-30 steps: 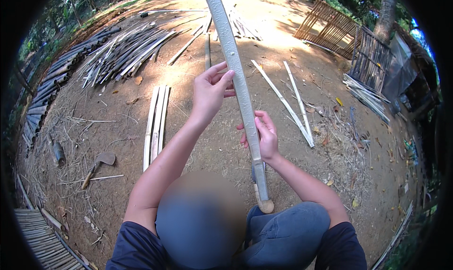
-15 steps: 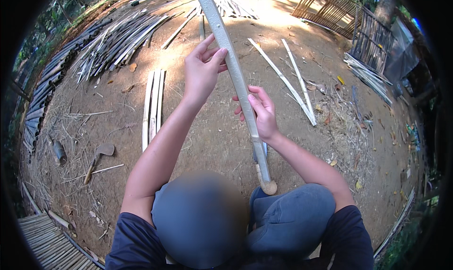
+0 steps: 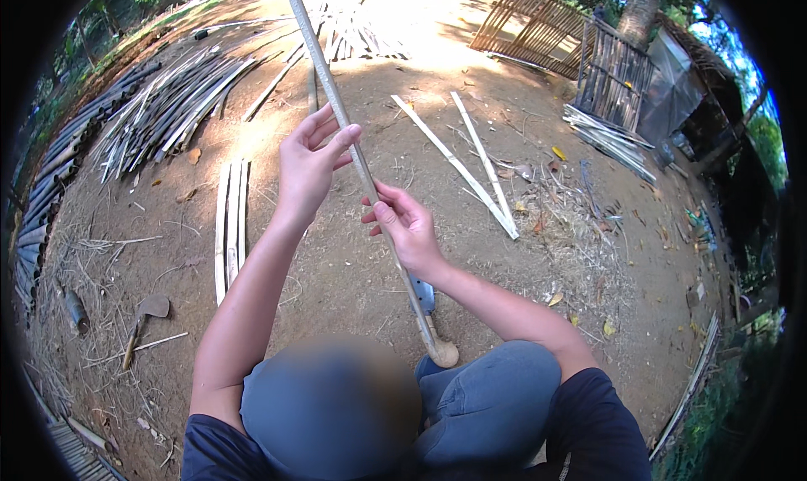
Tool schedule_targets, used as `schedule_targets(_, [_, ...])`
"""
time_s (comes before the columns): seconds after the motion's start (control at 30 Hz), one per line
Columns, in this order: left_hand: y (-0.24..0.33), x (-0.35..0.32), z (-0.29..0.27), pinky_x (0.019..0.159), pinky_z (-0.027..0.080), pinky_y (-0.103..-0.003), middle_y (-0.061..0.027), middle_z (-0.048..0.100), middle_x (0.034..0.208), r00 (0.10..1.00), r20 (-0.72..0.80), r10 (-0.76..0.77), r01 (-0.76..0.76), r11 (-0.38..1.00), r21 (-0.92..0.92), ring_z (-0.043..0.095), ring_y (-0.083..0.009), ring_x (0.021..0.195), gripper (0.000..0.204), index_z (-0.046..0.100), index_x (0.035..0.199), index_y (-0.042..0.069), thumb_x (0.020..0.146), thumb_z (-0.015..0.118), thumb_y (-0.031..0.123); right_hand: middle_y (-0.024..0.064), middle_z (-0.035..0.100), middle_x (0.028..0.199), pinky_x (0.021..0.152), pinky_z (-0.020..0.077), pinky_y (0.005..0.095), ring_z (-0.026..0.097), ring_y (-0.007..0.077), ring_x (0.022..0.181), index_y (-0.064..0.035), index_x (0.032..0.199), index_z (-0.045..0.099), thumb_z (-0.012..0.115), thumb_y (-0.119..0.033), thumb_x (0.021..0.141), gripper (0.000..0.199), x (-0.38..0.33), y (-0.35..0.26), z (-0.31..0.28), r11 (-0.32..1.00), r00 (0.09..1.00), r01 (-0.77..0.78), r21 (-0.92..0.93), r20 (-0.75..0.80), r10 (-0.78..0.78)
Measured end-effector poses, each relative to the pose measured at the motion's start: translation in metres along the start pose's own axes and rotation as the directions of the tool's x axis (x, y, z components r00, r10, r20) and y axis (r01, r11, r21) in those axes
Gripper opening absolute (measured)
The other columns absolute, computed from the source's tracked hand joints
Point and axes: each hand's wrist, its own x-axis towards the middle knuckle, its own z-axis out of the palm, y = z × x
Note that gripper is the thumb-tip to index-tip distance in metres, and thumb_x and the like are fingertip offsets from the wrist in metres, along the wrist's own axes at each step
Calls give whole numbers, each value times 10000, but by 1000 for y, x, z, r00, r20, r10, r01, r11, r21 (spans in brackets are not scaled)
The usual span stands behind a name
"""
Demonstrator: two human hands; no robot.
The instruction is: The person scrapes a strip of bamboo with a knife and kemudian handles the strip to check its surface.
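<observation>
Above dirt ground, long bamboo strip is slanting up and away from person. Left hand is pinching strip higher up, grip closed on it. Right hand is grasping same strip lower down. Strip's lower end is resting near knee. Pale slats are lying at left, well apart.

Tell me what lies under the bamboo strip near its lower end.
Under the strip a knife lies on the dirt, its handle beside the knee. The strip covers part of the blade.
</observation>
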Motion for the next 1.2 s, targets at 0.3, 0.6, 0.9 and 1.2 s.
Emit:
schedule_targets(0.3, [-4,-2,5,892,582,-338,-247,566,1315,991,117,63,-62,998,-5,659,-245,1083,762,396,1456,-17,810,795,53,112,686,1062,661,531,261,666,140,795,-15,1337,541,542,-244,1035,379,1,1,-2,1000,992,-6,-23,-123,3])
schedule_targets(0.6, [2,-4,7,849,604,-321,-229,626,1222,997,79,8,-9,1000,9,677,-230,1039,651,408,1453,-1,887,722,70,66,669,1036,668,493,250,629,104,804,-41,1365,535,466,-295,1065,400,-2,-5,-4,998,993,-7,-60,-121,0])
schedule_targets(0.9, [0,-2,6,804,617,-296,-204,660,1181,997,73,13,-12,1000,-14,691,-200,997,616,432,1441,-19,899,709,74,80,678,1025,648,497,242,639,108,773,-30,1313,551,407,-310,1079,392,-3,-5,-4,992,993,24,-126,-115,-39])
schedule_targets(1.2, [1,-1,7,800,619,-287,-208,655,1196,997,82,10,-8,1000,-21,692,-204,1000,639,417,1452,-17,896,715,85,86,682,1019,642,494,246,633,108,752,-29,1302,550,398,-323,1081,398,-2,-4,-6,984,993,52,-170,-99,-69])
